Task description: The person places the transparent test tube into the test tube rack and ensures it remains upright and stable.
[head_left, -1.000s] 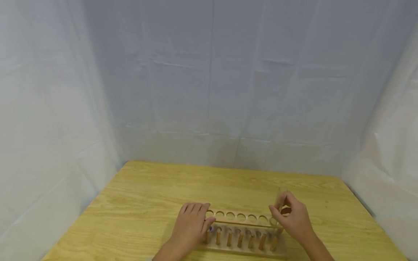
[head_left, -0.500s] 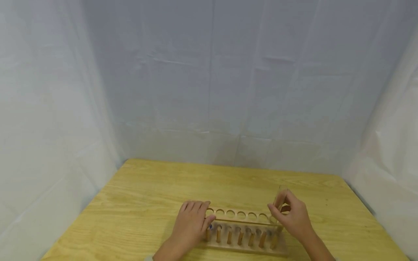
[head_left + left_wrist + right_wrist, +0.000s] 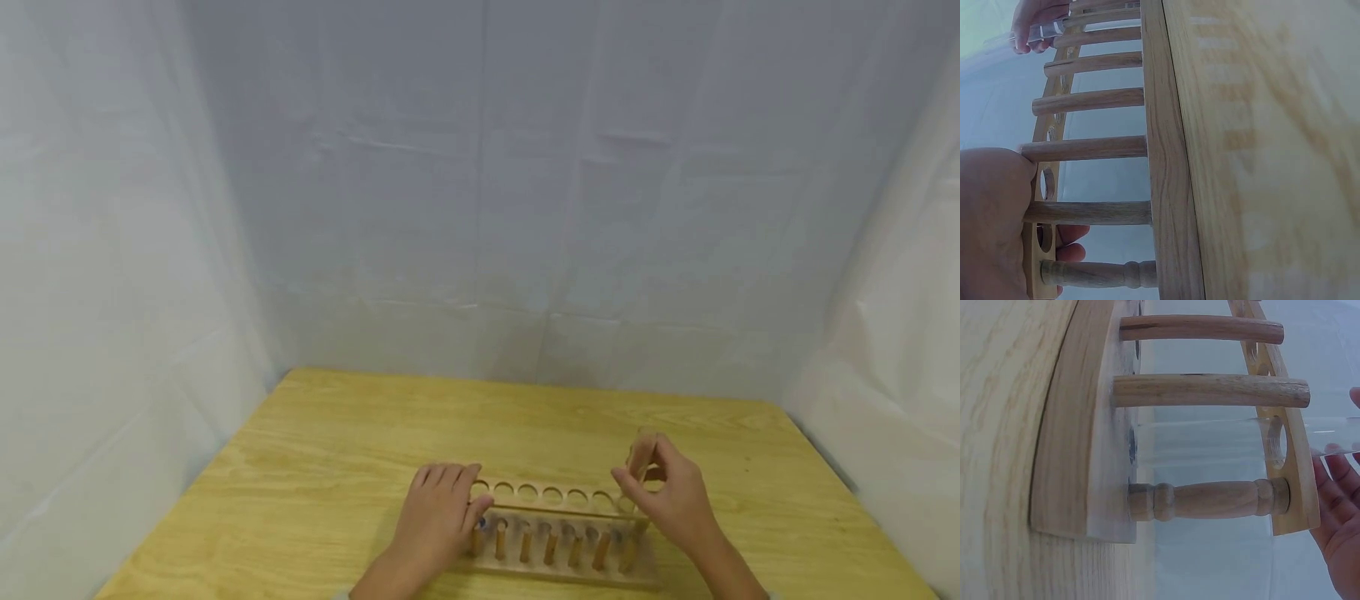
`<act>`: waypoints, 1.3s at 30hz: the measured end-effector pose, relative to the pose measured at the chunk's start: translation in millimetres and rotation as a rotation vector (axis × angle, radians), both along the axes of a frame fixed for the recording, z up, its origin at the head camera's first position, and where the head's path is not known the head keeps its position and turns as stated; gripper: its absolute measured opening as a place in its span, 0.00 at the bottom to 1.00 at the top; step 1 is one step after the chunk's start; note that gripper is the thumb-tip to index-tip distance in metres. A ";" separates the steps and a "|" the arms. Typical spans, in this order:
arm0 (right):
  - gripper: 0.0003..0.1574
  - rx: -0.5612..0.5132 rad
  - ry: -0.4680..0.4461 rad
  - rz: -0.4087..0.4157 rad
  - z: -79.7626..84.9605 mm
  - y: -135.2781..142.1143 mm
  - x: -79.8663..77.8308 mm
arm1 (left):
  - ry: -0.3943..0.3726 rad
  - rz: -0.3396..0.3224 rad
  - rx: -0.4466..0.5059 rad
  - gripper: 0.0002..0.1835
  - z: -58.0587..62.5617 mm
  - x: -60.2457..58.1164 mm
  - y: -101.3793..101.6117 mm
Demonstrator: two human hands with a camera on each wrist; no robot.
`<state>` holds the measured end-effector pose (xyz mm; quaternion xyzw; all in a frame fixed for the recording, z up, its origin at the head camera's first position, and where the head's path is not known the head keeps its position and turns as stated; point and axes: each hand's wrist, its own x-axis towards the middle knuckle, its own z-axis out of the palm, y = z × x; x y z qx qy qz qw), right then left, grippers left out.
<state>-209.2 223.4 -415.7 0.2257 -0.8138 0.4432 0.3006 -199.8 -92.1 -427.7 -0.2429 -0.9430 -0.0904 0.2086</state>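
A wooden test tube rack (image 3: 558,575) stands upright near the front of the table, with a row of holes in its top bar and a row of pegs before it. My left hand (image 3: 438,517) grips the left end of the top bar, thumb in front and fingertips (image 3: 1071,252) behind it. At the rack's right end, my right hand (image 3: 671,500) pinches the upper part of a clear test tube (image 3: 1204,440). This tube passes through the end hole of the top bar, and its lower end is at the base's hole.
The light wood table (image 3: 337,433) extends behind and to both sides of the rack. White sheeting (image 3: 480,208) hangs at the back and both sides. A small blue spot (image 3: 482,523) shows by the rack's leftmost peg.
Hardly anything differs: my right thumb and fingers have shifted very slightly left at the test tube. My left hand and the rack stay in place.
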 end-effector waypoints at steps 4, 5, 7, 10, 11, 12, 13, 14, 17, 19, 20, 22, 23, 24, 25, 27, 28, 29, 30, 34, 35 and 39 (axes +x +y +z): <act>0.21 0.009 -0.023 0.012 1.0 0.2 0.0 | -0.001 0.002 0.000 0.24 -0.2 -0.4 -0.1; 0.21 0.014 -0.036 0.016 1.3 0.7 0.2 | 0.000 0.001 0.001 0.24 -0.3 -0.4 0.0; 0.21 0.023 -0.067 0.020 1.4 2.2 0.0 | 0.001 0.002 0.000 0.25 -0.7 -0.5 0.0; 0.22 0.046 -0.116 0.022 1.4 4.7 0.1 | 0.002 0.002 0.007 0.25 -1.0 -0.2 0.1; 0.22 0.054 -0.126 0.023 1.4 5.2 0.0 | 0.003 0.002 0.008 0.25 -0.6 0.2 0.1; 0.22 0.061 -0.135 0.023 1.5 5.5 -0.1 | 0.006 0.003 0.008 0.25 -0.2 0.6 0.2; 0.22 0.070 -0.146 0.021 1.9 5.7 0.1 | 0.011 0.003 0.008 0.25 0.3 0.9 0.2; 0.23 0.083 -0.159 0.016 2.5 5.9 0.3 | 0.017 0.002 0.010 0.24 0.9 1.2 0.3; 0.25 0.114 -0.203 0.014 4.8 6.2 1.0 | 0.033 0.001 0.009 0.24 4.0 2.3 0.7; 0.23 0.119 -0.249 0.040 6.4 6.0 1.4 | 0.034 -0.003 0.014 0.23 5.9 3.1 0.7; 0.23 0.114 -0.275 0.059 6.9 6.0 1.5 | 0.030 -0.005 0.018 0.23 6.8 3.6 0.8; 0.26 0.100 -0.320 0.097 7.7 5.7 1.6 | 0.012 -0.010 0.023 0.23 8.1 4.3 0.4; 0.29 0.096 -0.337 0.111 7.8 5.6 1.7 | -0.001 -0.014 0.025 0.23 8.7 4.5 0.2; 0.32 0.093 -0.352 0.123 7.8 5.4 1.9 | -0.017 -0.017 0.028 0.23 9.5 4.6 -0.2; 0.34 0.091 -0.363 0.132 7.6 5.6 2.2 | -0.036 -0.022 0.031 0.24 10.0 4.5 -0.3; 0.37 0.106 -0.370 0.129 7.2 6.2 3.1 | -0.083 -0.034 0.034 0.25 11.6 4.1 -1.0; 0.38 0.118 -0.372 0.127 6.8 6.5 3.6 | -0.108 -0.040 0.032 0.26 12.9 3.9 -1.5; 0.39 0.128 -0.377 0.127 6.2 6.9 3.8 | -0.135 -0.045 0.026 0.27 14.5 3.8 -2.0; 0.41 0.144 -0.377 0.127 5.9 7.2 4.1 | -0.159 -0.051 0.020 0.28 16.1 3.7 -2.6; 0.47 0.205 -0.371 0.138 3.9 9.2 4.6 | -0.237 -0.071 0.010 0.31 23.8 3.6 -4.3; 0.48 0.217 -0.373 0.144 3.3 10.0 4.9 | -0.253 -0.075 0.014 0.31 25.2 3.8 -4.5; 0.52 0.244 -0.392 0.171 1.6 14.0 5.5 | -0.295 -0.081 0.043 0.31 28.8 5.3 -4.5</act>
